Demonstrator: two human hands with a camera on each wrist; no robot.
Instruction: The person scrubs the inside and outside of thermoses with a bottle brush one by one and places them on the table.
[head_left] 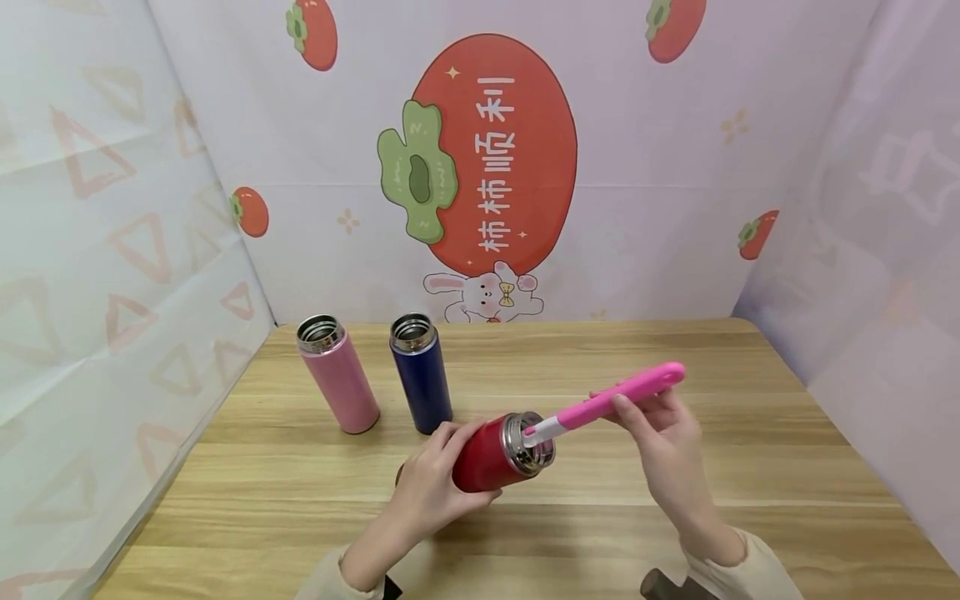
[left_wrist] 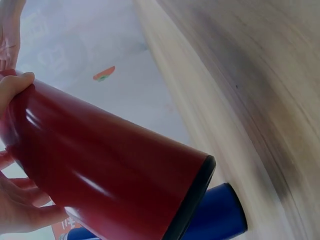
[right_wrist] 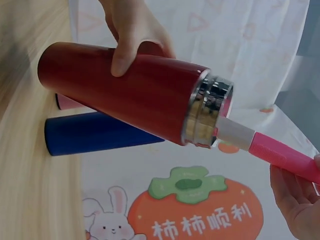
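Note:
In the head view my left hand (head_left: 429,485) grips a red thermos bottle (head_left: 486,458) around its body, tilted with the open metal mouth toward the right. The left wrist view shows the bottle's dark base (left_wrist: 192,197) raised off the table. My right hand (head_left: 671,450) pinches the pink handle of a bottle brush (head_left: 618,396) between thumb and fingers. Its white neck enters the bottle mouth; the head is inside and hidden. In the right wrist view the brush (right_wrist: 272,150) lines up roughly with the bottle.
A pink bottle (head_left: 345,379) and a dark blue bottle (head_left: 423,379) stand upright, lidless, at the back left of the wooden table (head_left: 712,367). Printed curtains hang behind and along both sides. A dark strap (head_left: 675,587) sits at the right wrist.

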